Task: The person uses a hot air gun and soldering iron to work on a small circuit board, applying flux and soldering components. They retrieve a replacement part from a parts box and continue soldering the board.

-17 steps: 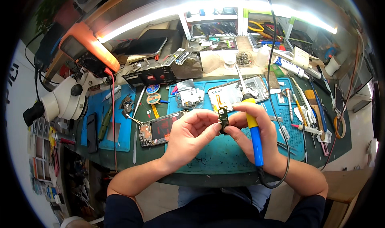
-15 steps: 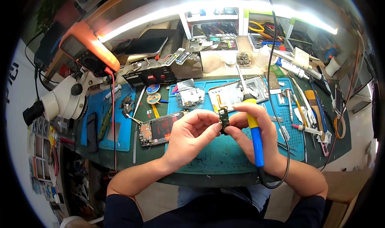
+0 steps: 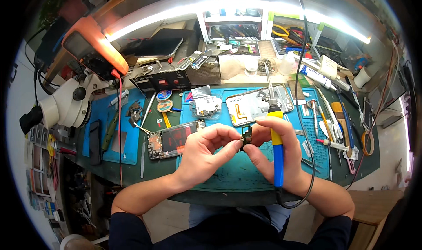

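Note:
A small dark circuit board [image 3: 247, 136] is held up over the blue work mat, between the fingertips of both hands. My left hand [image 3: 203, 155] pinches its left edge between thumb and forefinger. At its right edge, the thumb of my right hand [image 3: 288, 144] touches it. That same hand carries a soldering iron [image 3: 278, 162] with a yellow and blue handle, lodged by the forefinger, its tip pointing away from me. Left of my left hand lies an opened phone [image 3: 173, 142]. Beyond the board rests a silver phone housing [image 3: 237, 111] with an orange flex strip.
The iron's black cable [image 3: 313, 162] loops past my right wrist. A clear box of metal parts [image 3: 206, 107] stands behind my left hand. Brushes [image 3: 340, 114], a syringe [image 3: 332, 144] and tweezers crowd the right. At left are a microscope [image 3: 61, 107] and an orange multimeter [image 3: 94, 48].
The soldering iron's handle has swung more upright, its cable end moving left. The circuit board has turned slightly in my fingers. The whole view has shifted a little.

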### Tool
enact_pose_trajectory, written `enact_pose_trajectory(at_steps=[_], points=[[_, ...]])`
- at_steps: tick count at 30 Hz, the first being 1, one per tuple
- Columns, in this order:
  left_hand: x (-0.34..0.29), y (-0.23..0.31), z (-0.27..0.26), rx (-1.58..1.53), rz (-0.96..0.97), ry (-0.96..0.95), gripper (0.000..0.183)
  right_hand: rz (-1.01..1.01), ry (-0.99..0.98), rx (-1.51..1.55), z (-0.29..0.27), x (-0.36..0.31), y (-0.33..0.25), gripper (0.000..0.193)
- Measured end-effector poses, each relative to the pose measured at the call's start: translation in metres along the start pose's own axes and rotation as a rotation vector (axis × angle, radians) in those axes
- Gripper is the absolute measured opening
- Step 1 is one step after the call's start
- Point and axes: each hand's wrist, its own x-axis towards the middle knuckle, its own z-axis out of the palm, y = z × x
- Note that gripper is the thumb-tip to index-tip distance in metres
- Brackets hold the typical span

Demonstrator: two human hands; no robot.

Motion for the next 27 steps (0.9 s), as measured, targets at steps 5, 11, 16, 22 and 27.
enact_pose_trajectory(at_steps=[5, 11, 16, 22, 27], points=[[0.000, 0.000, 0.002, -0.004, 0.014, -0.012, 0.019, 0.010, 0.003, 0.048, -0.001, 0.000, 0.002, 0.052], [0.004, 0.003, -0.008, -0.230, -0.258, -0.059, 0.021, 0.074, -0.023, 0.091, -0.004, 0.001, 0.002, 0.049], [0.006, 0.005, -0.009, -0.281, -0.320, -0.073, 0.022, 0.077, -0.042, 0.067, -0.005, 0.002, 0.002, 0.049], [0.005, 0.004, -0.013, -0.218, -0.311, -0.021, 0.022, -0.060, -0.127, -0.061, -0.011, 0.009, 0.002, 0.059], [0.005, 0.006, -0.013, -0.124, -0.282, -0.018, 0.021, -0.221, -0.307, -0.307, -0.021, 0.016, 0.001, 0.071]])
